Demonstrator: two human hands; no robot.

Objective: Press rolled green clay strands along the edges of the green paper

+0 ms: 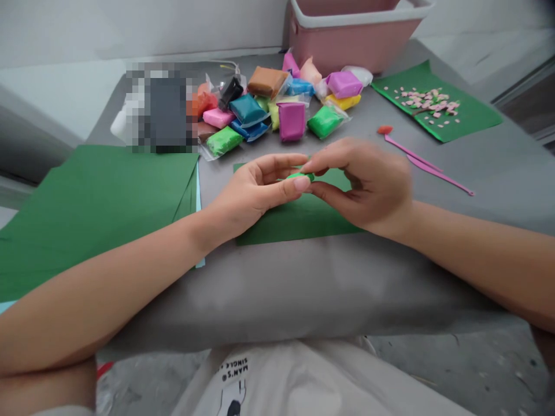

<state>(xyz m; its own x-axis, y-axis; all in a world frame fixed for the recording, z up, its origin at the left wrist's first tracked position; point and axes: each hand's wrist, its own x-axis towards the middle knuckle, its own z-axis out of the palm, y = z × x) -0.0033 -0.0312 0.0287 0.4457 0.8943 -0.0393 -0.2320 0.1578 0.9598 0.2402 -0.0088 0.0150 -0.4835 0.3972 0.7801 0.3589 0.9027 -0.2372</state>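
A small piece of bright green modelling clay (300,177) is pinched between the thumb and fingers of my left hand (260,184). From the right, the thumb and fingertips of my right hand (368,185) close on the same piece, and that hand is slightly blurred. Part of the clay is hidden by my fingers. Both hands are above a sheet of dark green paper (299,222) lying on the grey table.
Several wrapped clay packs (291,121) lie in a pile behind my hands. Green sheets (99,202) are stacked at left. At right are pink tools (440,173), a reddish clay lump (384,130) and green paper (472,118) bearing a pink blossom tree. A pink bin (342,43) stands behind.
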